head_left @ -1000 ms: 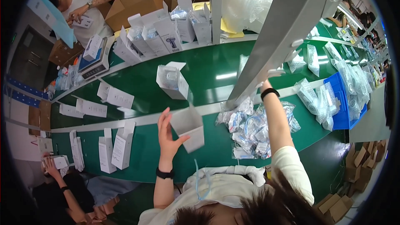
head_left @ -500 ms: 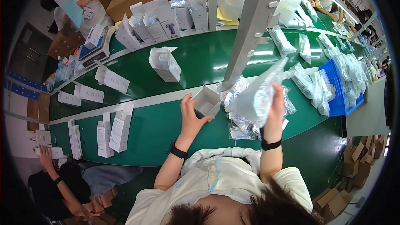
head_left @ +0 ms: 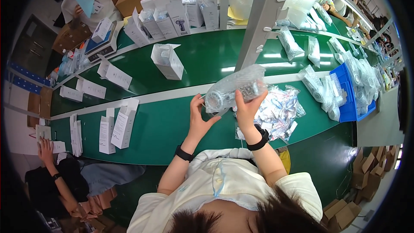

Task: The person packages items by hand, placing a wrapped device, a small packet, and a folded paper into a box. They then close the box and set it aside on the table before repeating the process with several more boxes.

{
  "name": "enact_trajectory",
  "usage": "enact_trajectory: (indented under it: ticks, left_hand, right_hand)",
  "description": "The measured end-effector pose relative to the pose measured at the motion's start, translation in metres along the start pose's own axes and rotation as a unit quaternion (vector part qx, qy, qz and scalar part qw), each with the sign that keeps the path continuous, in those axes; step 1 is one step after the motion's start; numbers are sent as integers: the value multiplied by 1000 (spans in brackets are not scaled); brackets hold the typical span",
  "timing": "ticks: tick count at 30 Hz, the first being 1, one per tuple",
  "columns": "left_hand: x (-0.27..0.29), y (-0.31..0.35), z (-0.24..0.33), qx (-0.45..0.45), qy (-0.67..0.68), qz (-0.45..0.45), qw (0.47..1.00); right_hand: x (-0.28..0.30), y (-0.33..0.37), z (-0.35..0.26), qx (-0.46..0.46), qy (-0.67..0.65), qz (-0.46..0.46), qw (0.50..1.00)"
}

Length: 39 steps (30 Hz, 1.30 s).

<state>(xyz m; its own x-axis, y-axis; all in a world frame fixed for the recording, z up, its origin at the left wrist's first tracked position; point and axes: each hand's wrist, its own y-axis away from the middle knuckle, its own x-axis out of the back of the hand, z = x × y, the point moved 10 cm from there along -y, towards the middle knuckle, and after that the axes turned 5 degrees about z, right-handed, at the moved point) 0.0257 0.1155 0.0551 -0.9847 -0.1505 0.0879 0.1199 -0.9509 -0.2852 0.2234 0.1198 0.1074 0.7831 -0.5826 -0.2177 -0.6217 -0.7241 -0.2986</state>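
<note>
Here, the bubble-wrapped package (head_left: 233,85) slanted just in front of the grey post (head_left: 262,21), the right hand (head_left: 249,111) closed around it. Left of the post, the left hand (head_left: 201,118) curved half open, its hold unclear. Packets (head_left: 279,111) lay right of the post on the desk (head_left: 166,123).

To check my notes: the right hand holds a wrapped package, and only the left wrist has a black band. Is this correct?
Not quite: in the head view, the right wrist has a black band too. The right hand does hold the wrapped package.
</note>
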Motion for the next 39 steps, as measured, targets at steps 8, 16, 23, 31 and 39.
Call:
enact_trajectory:
  ticks: [8,16,23,31,39]
  left_hand:
    - [0,-20,-74,378,302,-28,875]
    - [26,-58,-33,194,337,68,919]
    - [20,-46,5,121,361,69,922]
    - [6,-15,20,41,-21,-1,999]
    - [17,-37,20,49,-224,2,973]
  right_hand:
    - [-47,29,-36,199,144,-233,941]
    - [-41,22,-28,210,133,-350,903]
    - [15,-100,113,142,404,-238,872]
    - [23,-100,136,58,419,-309,852]
    - [25,-87,-42,118,207,-212,948]
